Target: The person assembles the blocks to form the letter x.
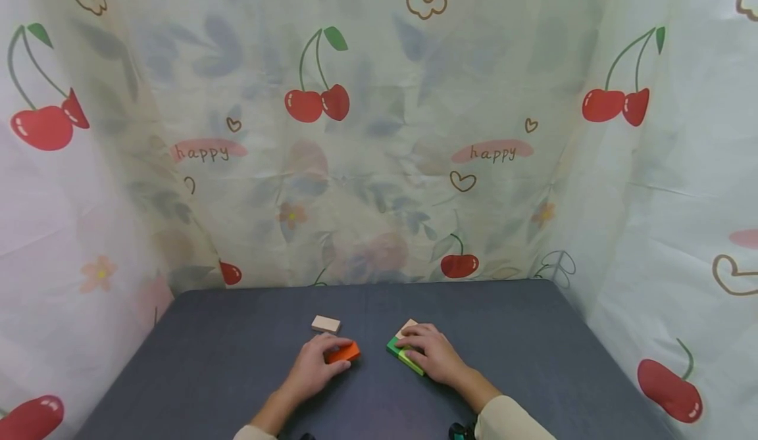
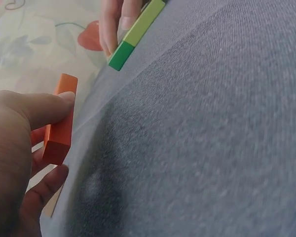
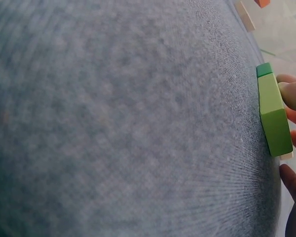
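Observation:
My left hand [image 1: 312, 364] grips an orange block [image 1: 346, 352]. In the left wrist view the thumb lies along one side of this orange block [image 2: 62, 126], with fingers behind it. To the right, my right hand [image 1: 437, 356] is over a row of blocks, a dark green block [image 1: 392, 345] joined end to end with a light green block [image 1: 413, 364]. In the right wrist view the thumb presses the light green block [image 3: 270, 91], with fingers curled on its far side. A plain wooden block [image 1: 408, 325] lies against the row, partly covered by the fingers.
Another plain wooden block [image 1: 326, 323] lies just beyond my left hand. All the blocks are on a dark grey cloth-covered table [image 1: 237, 335]. A printed curtain [image 1: 379, 164] hangs behind the table and along both sides.

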A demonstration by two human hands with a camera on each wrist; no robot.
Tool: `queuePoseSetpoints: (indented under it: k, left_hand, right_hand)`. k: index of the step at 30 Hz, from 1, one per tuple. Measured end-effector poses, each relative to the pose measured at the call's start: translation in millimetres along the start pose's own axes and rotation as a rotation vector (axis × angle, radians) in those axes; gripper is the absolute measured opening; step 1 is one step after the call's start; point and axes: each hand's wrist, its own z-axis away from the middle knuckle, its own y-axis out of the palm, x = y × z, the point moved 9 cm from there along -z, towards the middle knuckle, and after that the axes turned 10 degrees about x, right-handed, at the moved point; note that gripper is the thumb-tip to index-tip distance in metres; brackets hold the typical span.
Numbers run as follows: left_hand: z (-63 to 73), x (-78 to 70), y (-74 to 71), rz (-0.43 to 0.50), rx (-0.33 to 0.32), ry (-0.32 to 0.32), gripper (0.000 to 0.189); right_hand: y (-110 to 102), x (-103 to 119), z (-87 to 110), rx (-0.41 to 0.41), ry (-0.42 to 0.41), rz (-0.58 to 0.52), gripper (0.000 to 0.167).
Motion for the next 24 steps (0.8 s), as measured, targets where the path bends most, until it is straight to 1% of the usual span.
queuePoseSetpoints:
  k: [11,17,24]
  left_hand:
    - [-2.5,-0.8,4.6,0.095,-0.008,-0.001,0.035]
    - [-3.3,-6.5,6.2,0.128,-0.019,0.026,0.036]
    - [-7.4,-10.1,9.4,0.128,-0.001,-0.003,0.035]
  right_hand:
    - [0.9,-0.7,0.1,0.006,0.014,-0.001,0.024]
    - [0.7,-0.4,1.1,0.008,0.023,-0.007,0.024]
    - [0.2,-1.1,0.2,0.011,0.025,-0.007,0.024]
